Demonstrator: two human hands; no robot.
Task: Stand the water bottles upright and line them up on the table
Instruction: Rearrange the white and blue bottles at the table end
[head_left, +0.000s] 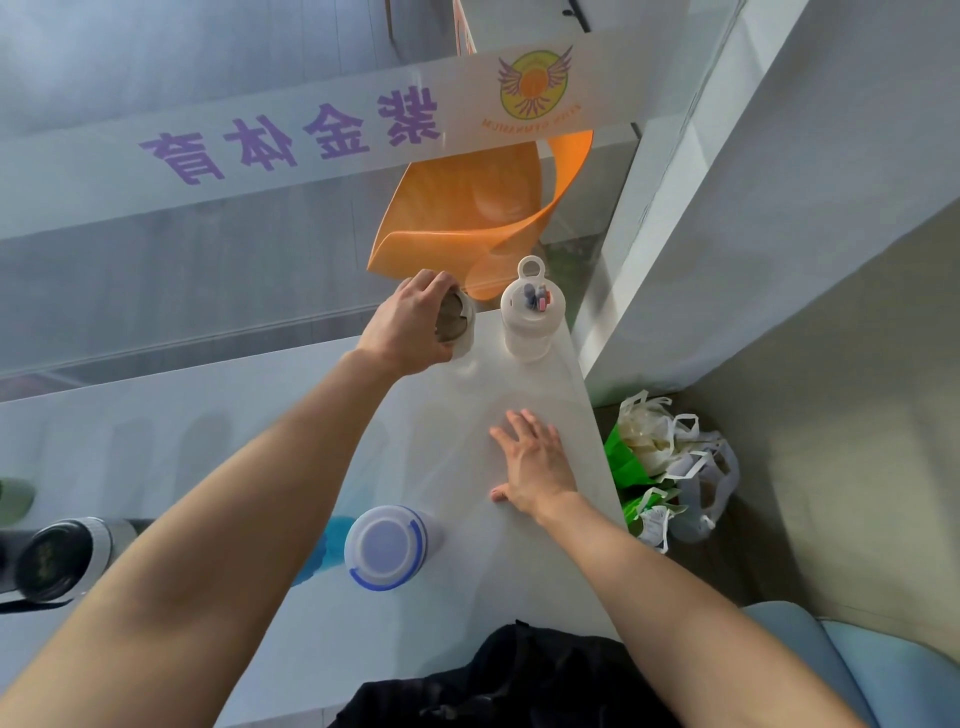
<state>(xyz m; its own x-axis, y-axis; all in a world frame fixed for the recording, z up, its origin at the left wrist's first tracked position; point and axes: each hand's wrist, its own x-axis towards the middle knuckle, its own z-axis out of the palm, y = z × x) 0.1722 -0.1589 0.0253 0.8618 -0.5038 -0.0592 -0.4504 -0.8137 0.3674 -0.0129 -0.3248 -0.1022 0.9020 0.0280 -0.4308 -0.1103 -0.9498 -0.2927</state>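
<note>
Left hand (410, 325) wraps the top of a brown-lidded bottle (457, 322) at far edge of white bench (467, 613); bottle upright, long axis vertical, cap toward cam. Just beside it, to the right, white loop-lid bottle (530, 317) also upright. Blue-ringed bottle (387, 545) stands upright nearer, well apart from those two. Black-capped bottle (57, 561) at left edge, prob. tilted, hard to tell. Right hand (532, 462) flat on bench, fingers spread, holding nothing.
</note>
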